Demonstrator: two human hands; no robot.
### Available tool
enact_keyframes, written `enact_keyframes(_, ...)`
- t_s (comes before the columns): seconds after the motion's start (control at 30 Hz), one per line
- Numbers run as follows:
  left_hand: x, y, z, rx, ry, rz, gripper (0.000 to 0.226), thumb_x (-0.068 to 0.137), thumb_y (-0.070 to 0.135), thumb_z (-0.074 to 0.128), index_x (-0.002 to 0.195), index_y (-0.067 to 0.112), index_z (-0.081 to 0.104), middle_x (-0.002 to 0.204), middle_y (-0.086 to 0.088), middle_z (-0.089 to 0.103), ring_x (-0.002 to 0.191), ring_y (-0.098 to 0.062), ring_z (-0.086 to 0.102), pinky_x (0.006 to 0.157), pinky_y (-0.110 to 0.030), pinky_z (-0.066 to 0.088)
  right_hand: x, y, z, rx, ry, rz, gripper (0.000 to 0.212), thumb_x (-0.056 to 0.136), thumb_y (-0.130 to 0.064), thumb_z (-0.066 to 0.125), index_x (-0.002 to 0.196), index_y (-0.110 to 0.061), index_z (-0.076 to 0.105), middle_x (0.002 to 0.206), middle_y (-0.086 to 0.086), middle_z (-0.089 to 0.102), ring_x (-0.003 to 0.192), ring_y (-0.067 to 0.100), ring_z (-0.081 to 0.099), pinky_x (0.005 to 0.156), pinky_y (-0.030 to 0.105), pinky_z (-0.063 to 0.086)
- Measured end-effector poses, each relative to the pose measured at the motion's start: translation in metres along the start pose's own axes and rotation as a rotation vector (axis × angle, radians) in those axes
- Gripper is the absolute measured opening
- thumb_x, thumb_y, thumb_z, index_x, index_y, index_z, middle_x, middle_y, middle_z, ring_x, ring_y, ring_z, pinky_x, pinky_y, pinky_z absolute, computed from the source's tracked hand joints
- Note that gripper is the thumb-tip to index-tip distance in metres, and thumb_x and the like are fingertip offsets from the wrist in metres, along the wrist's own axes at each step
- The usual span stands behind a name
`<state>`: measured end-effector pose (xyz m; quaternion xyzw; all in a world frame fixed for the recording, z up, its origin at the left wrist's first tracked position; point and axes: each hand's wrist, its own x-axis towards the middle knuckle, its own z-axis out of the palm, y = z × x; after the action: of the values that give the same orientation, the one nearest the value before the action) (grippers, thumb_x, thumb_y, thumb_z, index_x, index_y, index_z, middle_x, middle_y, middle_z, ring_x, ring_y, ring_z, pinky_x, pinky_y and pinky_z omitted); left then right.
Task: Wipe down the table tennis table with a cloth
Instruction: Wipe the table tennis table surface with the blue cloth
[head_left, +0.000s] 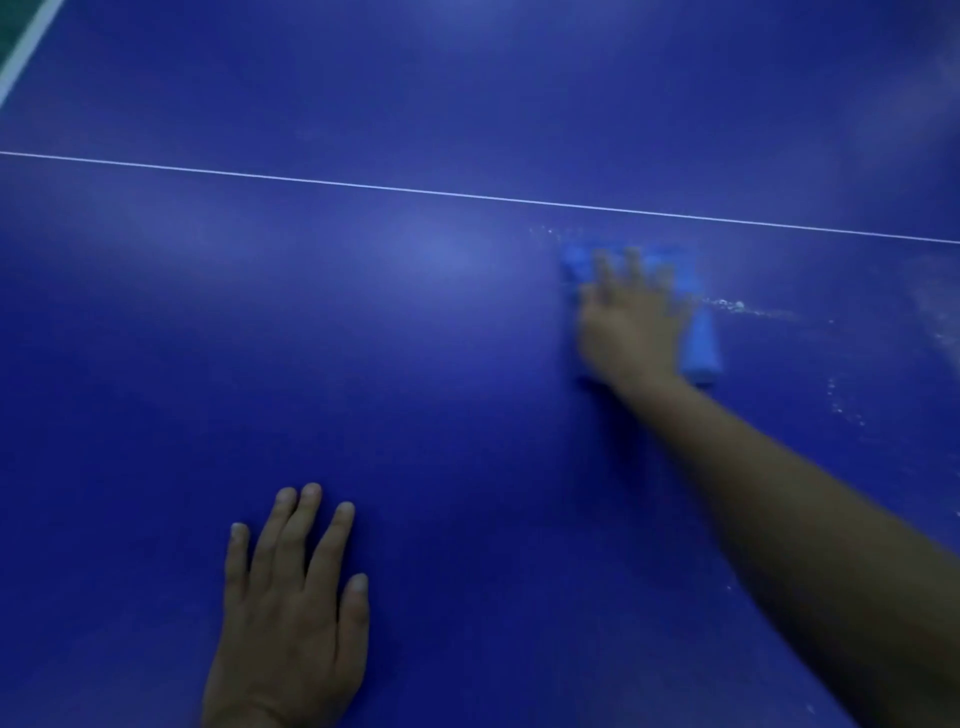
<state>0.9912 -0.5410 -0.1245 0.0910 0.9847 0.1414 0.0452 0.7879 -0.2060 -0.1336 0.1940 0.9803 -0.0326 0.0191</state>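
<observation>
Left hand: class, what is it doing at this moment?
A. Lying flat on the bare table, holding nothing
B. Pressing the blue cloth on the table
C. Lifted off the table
A: the left hand lies palm down, fingers straight, on the blue table, while the right hand presses the cloth.

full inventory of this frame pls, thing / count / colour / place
table tennis table: 1, blue, fills nearly the whole view
centre line: 1, thin white, crosses the table left to right in the upper part
edge line: 1, wide white, top left corner along the table's edge
floor: green patch, top left corner past the edge
cloth: 1, light blue, under the right hand, right of centre, blurred
white specks: scattered, beside the cloth and toward the right edge
left hand: flat on the table, bottom left, fingers straight
right hand: presses on the cloth, fingers spread, blurred
</observation>
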Motion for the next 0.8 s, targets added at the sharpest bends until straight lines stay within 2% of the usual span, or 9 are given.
enact_keyframes(0.07, 0.001, 0.001, -0.001, -0.007, 0.007, 0.010, 0.061, 0.096, 0.041, 0.030, 0.136, 0.003, 0.055, 0.151, -0.019, 0.041, 0.144, -0.032, 0.028, 0.120, -0.052, 0.006, 0.016, 0.060, -0.016, 0.120, -0.017, 0.349, 0.057, 0.102, -0.051, 0.022, 0.157, -0.035, 0.018, 0.167, -0.002, 0.009, 0.152, 0.037, 0.004, 0.116, 0.068, 0.002)
enact_keyframes(0.13, 0.000, 0.001, -0.001, 0.000, -0.002, 0.013, 0.061, 0.090, 0.037, 0.036, 0.136, 0.003, 0.056, 0.151, -0.019, 0.041, 0.144, -0.031, 0.027, 0.119, -0.052, 0.006, 0.007, 0.067, -0.019, 0.153, -0.017, 0.477, 0.060, 0.101, -0.053, 0.021, 0.158, -0.033, 0.017, 0.167, -0.001, 0.008, 0.152, 0.037, 0.001, 0.116, 0.067, -0.001)
enact_keyframes(0.2, 0.000, 0.000, -0.003, 0.006, -0.010, 0.013, 0.061, 0.090, 0.038, 0.036, 0.137, 0.004, 0.056, 0.151, -0.018, 0.040, 0.144, -0.030, 0.026, 0.119, -0.051, 0.005, -0.021, 0.029, -0.010, 0.111, 0.001, 0.306, 0.059, 0.102, -0.052, 0.025, 0.158, -0.034, 0.018, 0.167, -0.001, 0.009, 0.152, 0.037, 0.002, 0.116, 0.066, -0.001)
enact_keyframes(0.3, 0.002, 0.002, -0.004, 0.002, -0.025, 0.004, 0.061, 0.090, 0.039, 0.035, 0.137, 0.005, 0.056, 0.152, -0.017, 0.041, 0.144, -0.029, 0.025, 0.117, -0.052, 0.006, -0.082, -0.035, 0.010, 0.049, -0.036, -0.263, 0.060, 0.099, -0.054, 0.026, 0.155, -0.035, 0.025, 0.166, -0.003, 0.015, 0.152, 0.034, 0.008, 0.117, 0.062, -0.002)
enact_keyframes(0.37, 0.001, 0.002, -0.004, -0.008, -0.023, 0.006, 0.061, 0.090, 0.038, 0.035, 0.136, 0.005, 0.057, 0.151, -0.018, 0.042, 0.144, -0.029, 0.026, 0.117, -0.055, 0.009, -0.089, -0.034, 0.011, 0.026, -0.041, -0.486, 0.059, 0.099, -0.054, 0.032, 0.153, -0.032, 0.034, 0.163, -0.002, 0.025, 0.151, 0.034, 0.016, 0.117, 0.061, 0.004)
enact_keyframes(0.53, -0.001, 0.002, -0.003, -0.008, -0.027, 0.008, 0.061, 0.093, 0.040, 0.033, 0.140, 0.007, 0.053, 0.154, -0.016, 0.039, 0.147, -0.028, 0.024, 0.118, -0.056, 0.010, -0.038, 0.070, -0.011, 0.046, -0.018, 0.139, 0.058, 0.102, -0.052, 0.030, 0.157, -0.032, 0.023, 0.166, -0.002, 0.013, 0.152, 0.033, 0.007, 0.118, 0.064, 0.006)
enact_keyframes(0.6, -0.002, 0.001, -0.002, -0.015, -0.027, 0.001, 0.062, 0.094, 0.043, 0.031, 0.142, 0.008, 0.052, 0.155, -0.015, 0.038, 0.148, -0.027, 0.022, 0.119, -0.055, 0.009, -0.054, 0.069, -0.011, 0.097, -0.012, 0.252, 0.059, 0.101, -0.053, 0.025, 0.157, -0.034, 0.021, 0.166, -0.001, 0.012, 0.152, 0.034, 0.005, 0.117, 0.066, 0.003)
enact_keyframes(0.67, -0.002, 0.000, -0.003, -0.040, -0.022, -0.002, 0.064, 0.094, 0.046, 0.030, 0.144, 0.010, 0.050, 0.157, -0.013, 0.035, 0.150, -0.026, 0.020, 0.121, -0.055, 0.008, -0.094, 0.030, 0.000, 0.057, -0.006, 0.077, 0.060, 0.099, -0.053, 0.023, 0.156, -0.035, 0.024, 0.166, 0.000, 0.014, 0.152, 0.036, 0.008, 0.117, 0.066, 0.003)
enact_keyframes(0.8, -0.005, 0.000, -0.009, -0.179, 0.003, 0.003, 0.071, 0.091, 0.052, 0.028, 0.147, 0.012, 0.046, 0.160, -0.008, 0.028, 0.152, -0.021, 0.013, 0.124, -0.046, -0.002, -0.152, -0.037, 0.010, -0.029, -0.033, -0.608, 0.059, 0.097, -0.052, 0.027, 0.150, -0.030, 0.041, 0.161, 0.001, 0.032, 0.149, 0.038, 0.023, 0.116, 0.064, 0.010)
